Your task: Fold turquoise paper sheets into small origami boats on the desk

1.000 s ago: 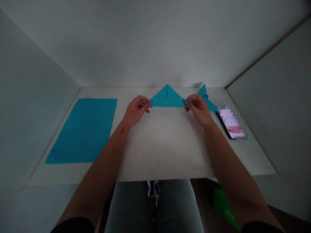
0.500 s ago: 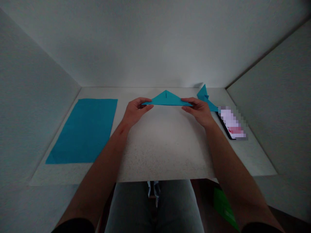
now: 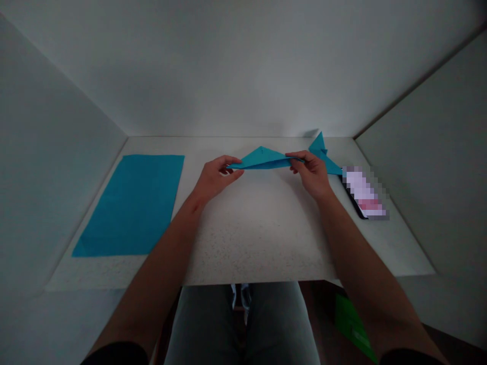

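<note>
Pinching folded blue paper (image 3: pixel 262 159) at both tips, left hand (image 3: pixel 214 177), right hand (image 3: pixel 311 174), frame center, lifted off table (image 3: pixel 258 238), kept taut for folding.

From my remote seat I see two bare forearms running up from the bottom corners, each ending in a bare left hand (image 3: pixel 215 177) and right hand (image 3: pixel 312 175) with no rings, watch or gloves that I can make out. Dark, near-black short sleeves (image 3: pixel 114 354) edge the lower frame on both sides. Between the arms, grey-blue denim trousers (image 3: pixel 243 324) cover the lap.
</note>
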A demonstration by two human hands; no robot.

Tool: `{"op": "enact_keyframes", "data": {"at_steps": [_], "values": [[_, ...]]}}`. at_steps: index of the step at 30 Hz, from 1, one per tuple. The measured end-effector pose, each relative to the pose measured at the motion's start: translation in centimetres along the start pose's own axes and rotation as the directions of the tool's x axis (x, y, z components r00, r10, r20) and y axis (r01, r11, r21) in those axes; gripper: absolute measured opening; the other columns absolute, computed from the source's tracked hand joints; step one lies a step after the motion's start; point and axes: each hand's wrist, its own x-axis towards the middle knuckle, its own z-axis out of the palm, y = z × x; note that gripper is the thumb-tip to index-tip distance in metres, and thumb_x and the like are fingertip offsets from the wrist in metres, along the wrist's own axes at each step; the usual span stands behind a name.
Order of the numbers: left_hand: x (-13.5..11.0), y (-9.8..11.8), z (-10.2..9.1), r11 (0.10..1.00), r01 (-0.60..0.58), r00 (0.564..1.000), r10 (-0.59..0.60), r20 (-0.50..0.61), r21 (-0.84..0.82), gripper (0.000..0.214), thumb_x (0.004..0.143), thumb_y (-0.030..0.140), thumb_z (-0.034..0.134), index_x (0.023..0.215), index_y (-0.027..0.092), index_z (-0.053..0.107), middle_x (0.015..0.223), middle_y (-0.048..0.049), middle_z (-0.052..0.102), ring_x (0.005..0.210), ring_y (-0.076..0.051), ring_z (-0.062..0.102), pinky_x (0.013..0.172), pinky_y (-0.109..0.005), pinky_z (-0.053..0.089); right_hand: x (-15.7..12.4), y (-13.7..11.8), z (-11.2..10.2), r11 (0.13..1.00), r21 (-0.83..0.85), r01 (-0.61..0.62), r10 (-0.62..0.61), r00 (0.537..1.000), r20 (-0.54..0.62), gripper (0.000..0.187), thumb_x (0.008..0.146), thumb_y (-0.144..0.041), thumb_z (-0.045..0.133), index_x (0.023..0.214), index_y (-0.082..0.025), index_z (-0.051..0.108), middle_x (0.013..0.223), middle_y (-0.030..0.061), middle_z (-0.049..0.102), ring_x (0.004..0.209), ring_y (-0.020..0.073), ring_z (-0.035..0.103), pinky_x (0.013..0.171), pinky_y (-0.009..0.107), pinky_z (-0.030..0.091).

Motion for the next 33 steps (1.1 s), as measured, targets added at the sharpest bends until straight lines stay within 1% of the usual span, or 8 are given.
{"op": "enact_keyframes", "data": {"at_steps": [5,11,13,18,21,25,29,33], "values": [[-0.6,1.0,0.2,0.986,-0.056,0.992,0.036,0.122,0.156,0.034,0.086,0.049,0.082,0.102,0.020,0.075,0.075,0.0015,0.070,0.058,-0.010,0.054,0.056,-0.023,0.042,-0.4,-1.0,0.9,0.979,-0.156,0.129,-0.144,0.985,-0.090,0.021,0.097,-0.047,0.075,0.107,-0.029,0.082,0.099,0.0042,0.076,0.088,0.0211,0.071,0.069,0.033,0.059],[-0.8,1.7,0.7,0.990,-0.039,0.968,0.003,0.249,0.138,0.030,0.093,0.047,0.073,0.102,0.023,0.058,0.072,0.0037,0.071,0.056,-0.011,0.057,0.056,-0.023,0.041,-1.2,-3.2,1.9,0.925,-0.239,0.296,-0.308,0.951,-0.011,0.019,0.102,-0.039,0.071,0.115,-0.031,0.082,0.105,0.0068,0.074,0.095,0.0233,0.070,0.069,0.035,0.060],[-0.9,1.6,1.1,0.995,-0.016,0.967,-0.008,0.254,0.095,0.032,0.095,0.043,0.071,0.116,0.023,0.056,0.071,0.0047,0.071,0.058,-0.012,0.059,0.057,-0.023,0.041,-1.4,-3.6,2.2,0.913,-0.232,0.335,-0.331,0.942,0.056,0.023,0.103,-0.039,0.071,0.123,-0.032,0.080,0.106,0.0076,0.074,0.094,0.0236,0.070,0.072,0.037,0.061],[-1.1,0.9,2.2,0.990,0.046,0.964,-0.009,0.265,-0.137,0.085,0.092,0.042,0.077,0.161,0.020,0.033,0.085,0.0009,0.076,0.066,-0.015,0.067,0.060,-0.025,0.048,-1.8,-3.1,2.9,0.864,-0.244,0.440,-0.372,0.885,0.281,0.047,0.101,-0.043,0.073,0.147,-0.035,0.069,0.130,0.0112,0.073,0.117,0.0309,0.070,0.100,0.053,0.061],[-1.1,0.6,2.6,0.967,0.054,0.967,0.011,0.256,-0.248,0.090,0.090,0.044,0.082,0.163,0.023,0.033,0.091,-0.0013,0.077,0.073,-0.016,0.071,0.064,-0.027,0.052,-2.1,-2.3,3.6,0.873,-0.271,0.405,-0.339,0.904,0.260,0.064,0.100,-0.049,0.075,0.160,-0.037,0.057,0.149,0.0133,0.063,0.135,0.0359,0.062,0.111,0.059,0.055],[-1.2,0.5,3.0,0.959,0.037,0.974,0.028,0.225,-0.280,0.078,0.086,0.049,0.087,0.149,0.024,0.048,0.099,-0.0042,0.077,0.076,-0.016,0.073,0.063,-0.026,0.053,-2.4,-1.8,4.6,0.967,-0.172,0.189,-0.163,0.974,0.156,0.079,0.098,-0.057,0.073,0.168,-0.035,0.044,0.150,0.0147,0.061,0.117,0.0308,0.069,0.094,0.050,0.063],[-1.4,1.3,3.0,0.977,0.061,0.954,0.004,0.300,-0.205,0.073,0.085,0.053,0.089,0.140,0.021,0.054,0.095,-0.0045,0.077,0.076,-0.017,0.072,0.066,-0.028,0.055,-2.6,-2.0,5.2,0.992,-0.122,0.043,-0.027,0.991,0.132,0.060,0.100,-0.062,0.069,0.149,-0.029,0.062,0.120,0.0092,0.075,0.092,0.0249,0.071,0.077,0.039,0.061],[-1.3,2.1,2.5,0.991,0.079,0.963,-0.047,0.266,-0.110,0.075,0.091,0.057,0.082,0.150,0.019,0.053,0.087,-0.0026,0.075,0.070,-0.015,0.068,0.061,-0.026,0.049,-2.5,-1.8,5.0,0.976,-0.216,0.021,0.000,0.995,0.095,0.040,0.102,-0.062,0.063,0.094,-0.023,0.071,0.083,0.0047,0.073,0.074,0.0221,0.066,0.066,0.036,0.055]]}}
